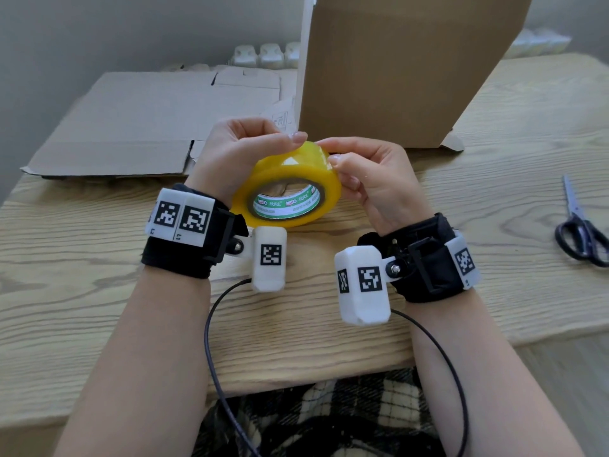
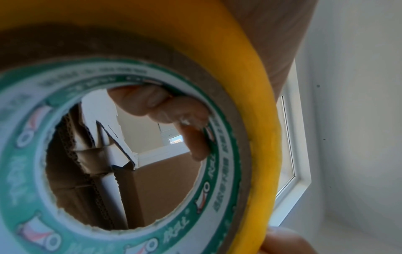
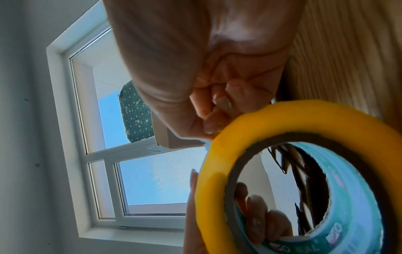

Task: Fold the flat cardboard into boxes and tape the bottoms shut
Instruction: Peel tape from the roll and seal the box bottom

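A yellow tape roll [image 1: 290,173] with a green-printed core is held tilted just above the wooden table [image 1: 494,153]. My left hand [image 1: 244,150] grips it, thumb on the outer face and fingers [image 2: 165,106] hooked through the core. My right hand [image 1: 356,166] pinches at the roll's upper right edge with curled fingertips [image 3: 217,106]. In the right wrist view the tape roll [image 3: 217,171] fills the lower right. Behind the hands an unfolded brown box [image 1: 395,67] stands upright. Flat cardboard [image 1: 138,120] lies at the back left.
Dark-handled scissors [image 1: 580,225] lie shut near the table's right edge. White bottles [image 1: 263,56] stand against the wall behind the cardboard. Black cables run from both wrist units over the table's front edge.
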### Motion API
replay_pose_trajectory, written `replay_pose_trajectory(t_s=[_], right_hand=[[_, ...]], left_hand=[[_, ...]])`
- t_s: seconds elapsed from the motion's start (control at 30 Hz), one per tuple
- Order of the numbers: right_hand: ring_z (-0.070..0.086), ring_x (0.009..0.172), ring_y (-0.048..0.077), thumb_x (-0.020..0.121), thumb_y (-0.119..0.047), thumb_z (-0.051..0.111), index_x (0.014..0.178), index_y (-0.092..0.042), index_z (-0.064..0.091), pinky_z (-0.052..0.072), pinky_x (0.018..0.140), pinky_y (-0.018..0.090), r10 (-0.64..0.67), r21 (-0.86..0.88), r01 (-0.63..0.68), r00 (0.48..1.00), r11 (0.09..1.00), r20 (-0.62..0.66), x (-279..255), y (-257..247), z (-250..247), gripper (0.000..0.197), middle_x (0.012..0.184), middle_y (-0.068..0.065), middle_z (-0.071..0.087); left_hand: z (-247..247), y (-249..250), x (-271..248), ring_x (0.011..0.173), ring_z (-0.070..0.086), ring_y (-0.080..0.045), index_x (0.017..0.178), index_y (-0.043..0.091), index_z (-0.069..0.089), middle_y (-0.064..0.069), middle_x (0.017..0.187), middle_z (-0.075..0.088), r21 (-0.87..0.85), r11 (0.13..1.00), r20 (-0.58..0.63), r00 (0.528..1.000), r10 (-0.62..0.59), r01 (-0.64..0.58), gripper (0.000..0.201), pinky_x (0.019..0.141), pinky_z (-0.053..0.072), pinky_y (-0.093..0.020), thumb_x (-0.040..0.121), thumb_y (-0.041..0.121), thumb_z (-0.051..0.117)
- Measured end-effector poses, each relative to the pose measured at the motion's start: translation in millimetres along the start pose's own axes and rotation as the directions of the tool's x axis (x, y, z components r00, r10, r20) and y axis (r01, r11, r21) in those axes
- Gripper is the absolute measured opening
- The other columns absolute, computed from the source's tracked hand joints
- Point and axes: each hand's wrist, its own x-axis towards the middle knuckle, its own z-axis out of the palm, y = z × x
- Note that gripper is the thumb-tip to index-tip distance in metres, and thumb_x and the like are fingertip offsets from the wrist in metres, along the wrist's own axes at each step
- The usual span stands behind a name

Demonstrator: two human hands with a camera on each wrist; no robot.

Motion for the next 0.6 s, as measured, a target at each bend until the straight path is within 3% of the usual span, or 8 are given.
replay_pose_trajectory(t_s=[0.13,0.27,0.37,0.47,0.53,0.6], right_hand=[[0.036,0.048,0.008,0.093,-0.002,0.055,0.105,0.004,0.072,0.03,0.043,0.02,-0.003,0.064,0.002,1.0,0.998,0.012,-0.4,-0.9,2.4,0.021,0.054,-0.001,0.047],[0.043,0.045,0.002,0.094,-0.008,0.065,0.109,0.004,0.067,0.036,0.044,0.014,-0.089,-0.059,0.087,0.995,0.994,-0.033,-2.8,-2.7,6.4,0.02,0.055,-0.007,0.054],[0.041,0.045,0.004,0.092,-0.006,0.066,0.108,-0.005,0.059,0.036,0.045,0.015,-0.147,-0.159,0.134,0.987,0.978,-0.07,-1.6,-2.5,5.6,0.018,0.053,-0.008,0.047],[0.04,0.049,0.009,0.091,-0.01,0.064,0.094,-0.018,0.05,0.034,0.046,0.018,-0.16,-0.268,0.133,0.984,0.954,-0.08,0.1,-4.9,4.8,0.017,0.055,-0.007,0.045],[0.043,0.054,0.011,0.09,-0.018,0.064,0.086,-0.02,0.051,0.037,0.051,0.023,-0.207,-0.45,0.16,0.977,0.879,-0.058,0.3,-10.7,5.4,0.014,0.06,-0.003,0.048],[0.046,0.058,0.008,0.093,-0.024,0.063,0.083,-0.019,0.053,0.04,0.056,0.026,-0.243,-0.64,0.182,0.97,0.746,-0.007,-0.6,-19.2,6.3,0.015,0.064,-0.006,0.051]], left_hand=[[-0.7,0.3,-0.1,0.07,0.062,-0.021,0.071,0.009,0.062,-0.017,0.083,0.059,0.009,1.0,-0.002,1.0,0.009,-0.009,0.023,0.061,0.054,-0.027,0.073,0.026,0.078],[1.0,1.1,-0.6,0.066,0.062,-0.019,0.071,0.008,0.063,-0.012,0.075,0.061,0.001,1.0,0.003,1.0,0.022,-0.022,0.021,0.06,0.053,-0.026,0.076,0.02,0.079],[4.6,2.6,-2.6,0.061,0.06,-0.016,0.07,0.007,0.063,-0.007,0.068,0.06,0.036,0.998,-0.018,0.998,0.053,-0.052,0.02,0.057,0.051,-0.023,0.079,0.016,0.078],[7.4,4.5,-5.0,0.06,0.057,-0.014,0.07,0.006,0.065,-0.005,0.065,0.059,0.096,0.99,-0.062,0.992,0.113,-0.106,0.021,0.055,0.047,-0.021,0.079,0.017,0.08],[6.7,6.1,-6.4,0.061,0.058,-0.014,0.07,0.006,0.067,-0.005,0.065,0.061,0.13,0.982,-0.082,0.986,0.146,-0.134,0.021,0.055,0.047,-0.022,0.078,0.018,0.082],[4.2,8.8,-8.1,0.063,0.06,-0.016,0.07,0.009,0.068,-0.008,0.069,0.063,0.143,0.977,-0.089,0.982,0.169,-0.155,0.02,0.058,0.048,-0.025,0.078,0.019,0.083]])
